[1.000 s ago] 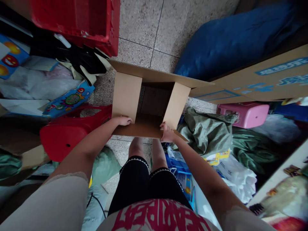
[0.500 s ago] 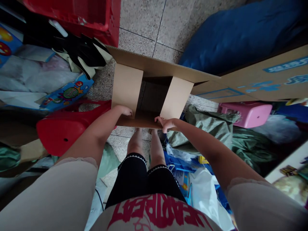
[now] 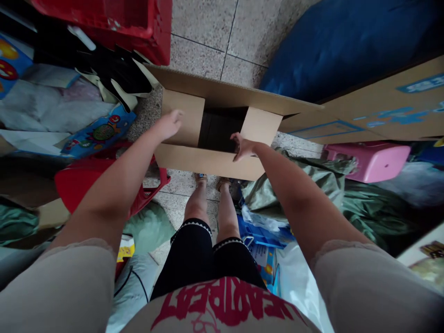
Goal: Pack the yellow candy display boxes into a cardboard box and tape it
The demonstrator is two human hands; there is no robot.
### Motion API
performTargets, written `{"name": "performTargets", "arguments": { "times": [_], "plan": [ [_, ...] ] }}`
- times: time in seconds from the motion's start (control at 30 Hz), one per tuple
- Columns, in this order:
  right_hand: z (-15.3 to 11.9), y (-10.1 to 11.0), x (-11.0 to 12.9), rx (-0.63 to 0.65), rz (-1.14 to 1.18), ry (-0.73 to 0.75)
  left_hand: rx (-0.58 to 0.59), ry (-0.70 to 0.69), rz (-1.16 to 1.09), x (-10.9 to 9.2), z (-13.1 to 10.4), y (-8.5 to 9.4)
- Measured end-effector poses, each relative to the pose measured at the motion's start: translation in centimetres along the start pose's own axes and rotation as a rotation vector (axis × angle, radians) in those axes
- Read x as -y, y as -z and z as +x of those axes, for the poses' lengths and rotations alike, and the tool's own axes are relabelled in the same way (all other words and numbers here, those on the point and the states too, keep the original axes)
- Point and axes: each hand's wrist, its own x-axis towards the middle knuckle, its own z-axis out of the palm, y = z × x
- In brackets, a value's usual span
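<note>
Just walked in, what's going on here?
A person is bent over an open cardboard box. The left hand is over the left end flap; the right hand, thumb and fingers apart, is above the opening by the near long flap. Contact is hard to tell. The box's middle is open between its end flaps. A red stool is left of it, a pink stool right.

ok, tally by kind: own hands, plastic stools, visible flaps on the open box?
Hands: 2 (left hand, right hand)
Stools: 2 (red stool, pink stool)
Flaps: 4 (far flap, near flap, left flap, right flap)
Total: 8
</note>
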Motion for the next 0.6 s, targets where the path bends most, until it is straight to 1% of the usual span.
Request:
{"name": "performTargets", "arguments": {
  "times": [0.03, 0.07, 0.1, 0.13, 0.17, 0.2, 0.23, 0.3, 0.33, 0.37, 0.4, 0.47, 0.5, 0.53, 0.57, 0.6],
  "plan": [
    [-0.2, -0.1, -0.2, -0.074, -0.023, 0.018, -0.095, 0.017, 0.011, -0.4, -1.3, -0.1],
    [-0.4, -0.4, -0.2, -0.165, -0.066, 0.026, -0.196, 0.04, 0.027, -1.0, -2.6, -0.8],
    [-0.8, -1.0, -0.1, -0.266, -0.134, 0.021, -0.281, 0.063, 0.044, -1.7, -3.9, -2.1],
    [-1.2, -1.6, 0.1, -0.366, -0.218, -0.001, -0.354, 0.09, 0.069, -2.4, -5.1, -3.8],
    [-1.5, -2.4, 0.5, -0.457, -0.306, -0.04, -0.361, 0.121, 0.086, -3.1, -6.0, -5.9],
    [-1.6, -3.3, 0.8, -0.53, -0.384, -0.097, -0.308, 0.14, 0.087, -3.8, -6.7, -8.0],
    [-1.6, -4.0, 1.3, -0.591, -0.44, -0.175, -0.231, 0.152, 0.075, -4.3, -6.9, -10.2],
    [-1.2, -5.1, 2.2, -0.669, -0.502, -0.351, -0.124, 0.17, 0.035, -4.9, -6.6, -13.7],
    [-0.8, -5.3, 2.8, -0.678, -0.539, -0.402, -0.099, 0.18, 0.017, -4.9, -6.1, -14.9],
    [-0.3, -5.2, 3.4, -0.67, -0.597, -0.404, -0.095, 0.19, 0.004, -4.7, -5.5, -15.7],
    [0.1, -5.0, 4.1, -0.647, -0.67, -0.35, -0.096, 0.197, -0.004, -4.5, -5.0, -16.1],
    [0.5, -3.8, 6.1, -0.62, -0.797, -0.134, -0.104, 0.185, -0.008, -3.7, -4.1, -16.2],
    [0.4, -3.0, 7.3, -0.658, -0.82, -0.032, -0.106, 0.178, -0.007, -3.3, -3.7, -16.1],
    [0.2, -2.1, 8.6, -0.741, -0.814, 0.037, -0.106, 0.175, -0.005, -3.0, -3.5, -16.0],
    [-0.2, -1.0, 10.0, -0.857, -0.788, 0.062, -0.107, 0.178, -0.004, -2.8, -3.4, -15.9],
    [-0.7, 0.1, 11.2, -0.983, -0.758, 0.054, -0.11, 0.185, -0.006, -2.7, -3.3, -15.9]
  ]
}}
